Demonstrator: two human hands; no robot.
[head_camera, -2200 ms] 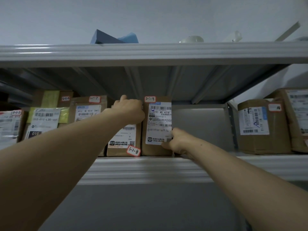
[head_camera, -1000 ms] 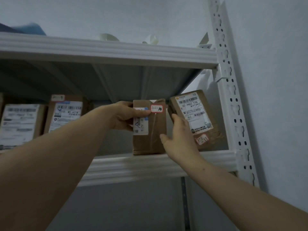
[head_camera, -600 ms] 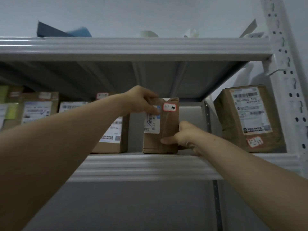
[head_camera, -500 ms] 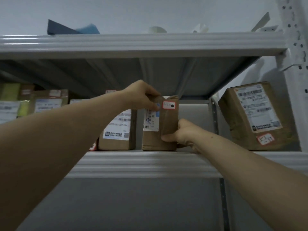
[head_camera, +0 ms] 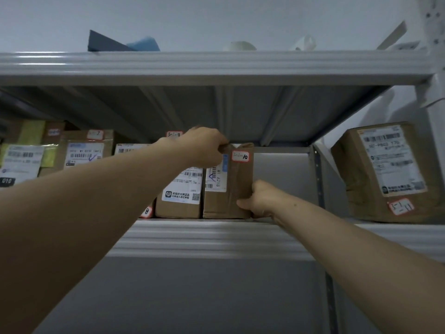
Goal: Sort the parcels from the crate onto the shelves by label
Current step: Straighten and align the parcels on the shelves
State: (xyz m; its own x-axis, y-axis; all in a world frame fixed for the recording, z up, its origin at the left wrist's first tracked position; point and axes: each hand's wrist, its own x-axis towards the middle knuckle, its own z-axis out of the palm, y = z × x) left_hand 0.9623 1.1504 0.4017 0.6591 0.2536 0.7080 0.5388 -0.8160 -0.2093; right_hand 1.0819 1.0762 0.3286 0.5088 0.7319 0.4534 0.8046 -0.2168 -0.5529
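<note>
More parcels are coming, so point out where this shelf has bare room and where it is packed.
Bare room: the shelf stretch between the 3-1-10 parcel and the 3-1-11 parcel, though the right hand sits at its left end. Crowded: left of 3-1-10, parcels stand side by side, the 3-1-9 parcel close beside it.

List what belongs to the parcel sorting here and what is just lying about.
Job: parcel 10, held by left hand and right hand; parcel 9; parcel 11; lower shelf.
Lying about: dark board, blue thing, white object on the top shelf.
</note>
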